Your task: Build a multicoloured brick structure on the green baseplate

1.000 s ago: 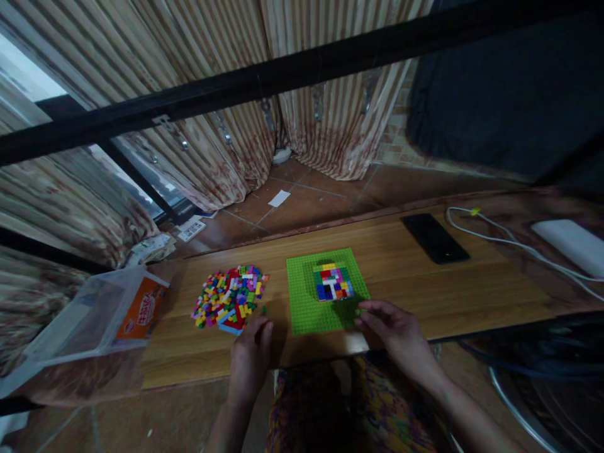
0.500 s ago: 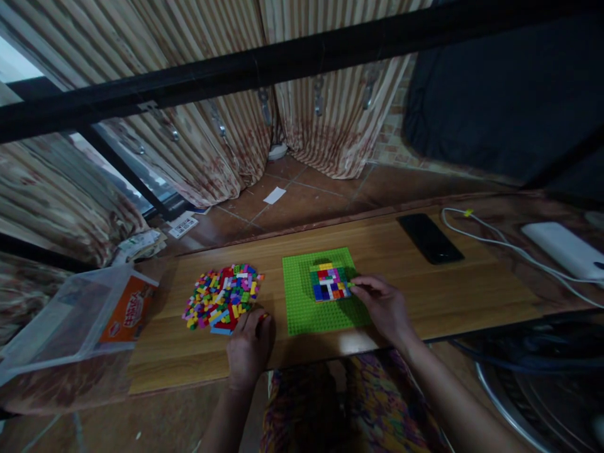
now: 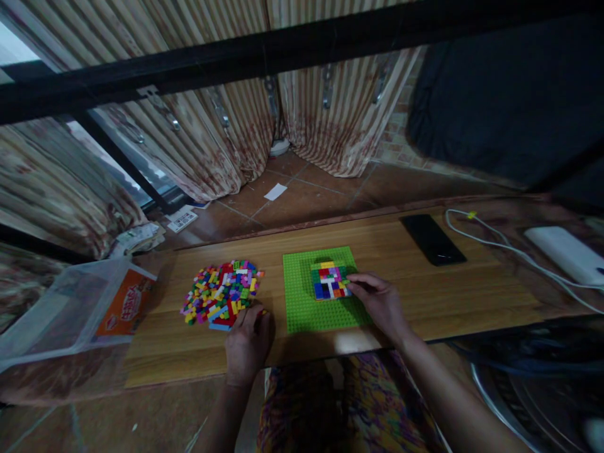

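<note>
Head view: the right hand (image 3: 380, 302) rests on the green baseplate (image 3: 302, 302), its fingers (image 3: 357, 284) pinched narrow against the right edge of the brick block (image 3: 329, 281) — whether they hold a brick I cannot tell. The left hand (image 3: 246, 343) lies curled on the counter (image 3: 472, 289), touching the loose brick pile (image 3: 219, 292).

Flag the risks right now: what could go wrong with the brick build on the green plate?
The right hand presses at the right edge of the brick block; the green baseplate seems unheld, so it may slide on the table.
The left hand rests at the near edge of the loose brick pile, close to the table's front edge; a nudge could knock bricks off.
</note>
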`<state>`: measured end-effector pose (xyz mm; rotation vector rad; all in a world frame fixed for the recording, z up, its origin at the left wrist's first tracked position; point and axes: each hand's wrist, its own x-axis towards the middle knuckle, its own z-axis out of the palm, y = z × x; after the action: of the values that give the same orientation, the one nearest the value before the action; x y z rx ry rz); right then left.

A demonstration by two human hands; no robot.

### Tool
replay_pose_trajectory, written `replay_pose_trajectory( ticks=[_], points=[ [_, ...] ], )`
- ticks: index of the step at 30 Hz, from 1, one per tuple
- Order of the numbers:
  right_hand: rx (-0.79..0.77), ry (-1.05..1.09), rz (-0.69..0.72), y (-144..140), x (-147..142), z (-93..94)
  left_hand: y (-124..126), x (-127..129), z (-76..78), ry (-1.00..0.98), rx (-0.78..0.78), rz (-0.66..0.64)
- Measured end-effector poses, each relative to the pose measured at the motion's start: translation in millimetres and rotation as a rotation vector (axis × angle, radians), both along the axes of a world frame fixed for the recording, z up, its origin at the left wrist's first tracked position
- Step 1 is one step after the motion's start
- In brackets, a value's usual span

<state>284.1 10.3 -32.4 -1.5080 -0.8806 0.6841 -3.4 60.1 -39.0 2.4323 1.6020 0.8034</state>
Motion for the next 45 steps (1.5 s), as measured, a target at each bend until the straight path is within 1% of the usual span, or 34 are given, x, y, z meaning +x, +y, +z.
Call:
replay_pose_trajectory(
  ticks=[4, 8, 11, 17, 22, 27, 38, 45],
  points=[
    [-0.003, 0.021, 0.006, 0.5, 0.4, -0.1, 0.2, -0.1, -0.8, -0.008, 0.001, 0.004],
    [-0.014, 0.057, -0.047, 0.3, 0.1, 1.1, 0.0, -0.7, -2.2, -0.009, -0.001, 0.016],
    [-0.046, 0.068, -0.07, 0.4, -0.2, 1.6, -0.1, -0.7, -2.4, -0.009, -0.001, 0.019],
    [-0.113, 0.043, -0.056, 5.9, -0.9, -1.3, -0.1, -0.4, -0.2, -0.015, -0.012, 0.012],
    [-0.142, 0.078, -0.081, 10.9, -1.4, 1.1, 0.0, -0.5, -1.0, -0.021, -0.014, 0.01],
    [-0.16, 0.123, -0.075, 13.0, -0.3, 3.5, 0.1, -0.6, -1.6, -0.019, -0.021, 0.015],
    [-0.162, 0.124, -0.08, 16.3, 0.8, 3.9, 0.1, -0.2, -1.8, -0.035, -0.021, 0.017],
    [-0.178, 0.199, -0.082, 12.8, 1.2, 8.6, -1.0, -0.3, -1.5, -0.043, -0.037, 0.016]
  ],
)
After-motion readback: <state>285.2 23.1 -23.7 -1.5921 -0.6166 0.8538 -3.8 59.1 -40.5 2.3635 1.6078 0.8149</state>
